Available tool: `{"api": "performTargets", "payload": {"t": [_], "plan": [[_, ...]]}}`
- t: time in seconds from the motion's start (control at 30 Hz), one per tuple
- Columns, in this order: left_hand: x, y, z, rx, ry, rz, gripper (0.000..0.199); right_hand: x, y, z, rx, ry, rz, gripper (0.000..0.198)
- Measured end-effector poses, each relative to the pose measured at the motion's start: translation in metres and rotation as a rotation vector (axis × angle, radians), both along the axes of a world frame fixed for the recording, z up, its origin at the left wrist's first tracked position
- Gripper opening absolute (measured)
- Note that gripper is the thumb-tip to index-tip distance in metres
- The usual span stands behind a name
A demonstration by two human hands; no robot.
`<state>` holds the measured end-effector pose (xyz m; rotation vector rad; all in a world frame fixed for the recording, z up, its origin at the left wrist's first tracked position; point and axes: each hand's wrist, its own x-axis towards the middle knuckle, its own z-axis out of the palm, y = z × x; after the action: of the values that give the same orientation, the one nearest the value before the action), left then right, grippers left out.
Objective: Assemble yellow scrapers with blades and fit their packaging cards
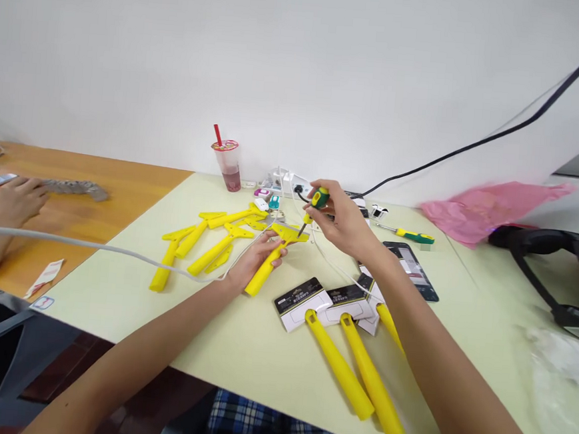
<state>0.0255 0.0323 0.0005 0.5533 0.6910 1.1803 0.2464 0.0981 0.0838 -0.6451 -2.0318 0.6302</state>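
Observation:
My left hand [253,257] is closed round a yellow scraper [263,274], holding it just above the table with its wide head toward the wall. In my right hand [344,221] is a green and yellow screwdriver [317,203], pointing down. Its tip meets or nearly meets the scraper's head; contact cannot be told. Left of my left hand lie several yellow scrapers and loose yellow parts, one scraper [215,254] being closest. Nearer to me, below my right forearm, are yellow handles [340,367] with black and white cards [303,303] at their ends.
A drink cup [231,172] and a power strip [292,182] stand by the wall. A second screwdriver [413,237], phone [422,274] and pink bag [485,209] lie right. White cable [141,251] crosses the left side. A co-worker's hand [17,202] rests at far left.

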Motion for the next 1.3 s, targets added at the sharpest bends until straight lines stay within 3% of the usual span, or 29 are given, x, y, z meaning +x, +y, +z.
{"api": "performTargets", "payload": {"t": [0.1,0.2,0.33,0.47,0.67,0.73,0.87,1.0,1.03,1.17,1.3], "plan": [[0.003,-0.003,0.002,-0.04,0.005,-0.008,0.047,0.01,-0.002,0.009,-0.016,-0.078,-0.01,0.033],[0.005,-0.004,0.002,-0.055,0.023,-0.019,0.046,0.014,-0.008,0.018,0.058,-0.185,-0.085,0.039],[0.005,-0.005,0.001,-0.057,0.014,-0.031,0.04,0.009,-0.021,0.028,0.207,-0.386,-0.124,0.023],[0.004,-0.003,-0.001,-0.084,-0.003,-0.008,0.04,0.002,-0.033,0.031,0.199,-0.521,-0.188,0.016],[0.005,-0.007,0.002,-0.076,0.012,0.028,0.045,0.005,-0.034,0.032,0.218,-0.388,-0.055,0.034],[0.005,-0.01,0.005,-0.053,0.01,0.028,0.046,0.005,-0.033,0.035,0.25,-0.364,-0.046,0.03],[0.005,-0.014,0.007,-0.003,0.01,0.032,0.045,0.004,-0.036,0.04,0.305,-0.451,-0.088,0.004],[0.001,-0.011,0.003,0.04,-0.002,0.045,0.044,0.003,-0.041,0.039,0.295,-0.532,-0.168,0.009],[0.0,-0.01,0.002,0.045,-0.002,0.052,0.044,0.003,-0.041,0.038,0.289,-0.526,-0.148,0.007],[-0.003,-0.007,-0.001,0.059,-0.01,0.075,0.045,0.002,-0.041,0.036,0.29,-0.455,-0.005,0.03],[-0.003,-0.008,0.0,0.068,-0.007,0.08,0.045,-0.004,-0.043,0.037,0.302,-0.499,-0.059,0.012]]}}
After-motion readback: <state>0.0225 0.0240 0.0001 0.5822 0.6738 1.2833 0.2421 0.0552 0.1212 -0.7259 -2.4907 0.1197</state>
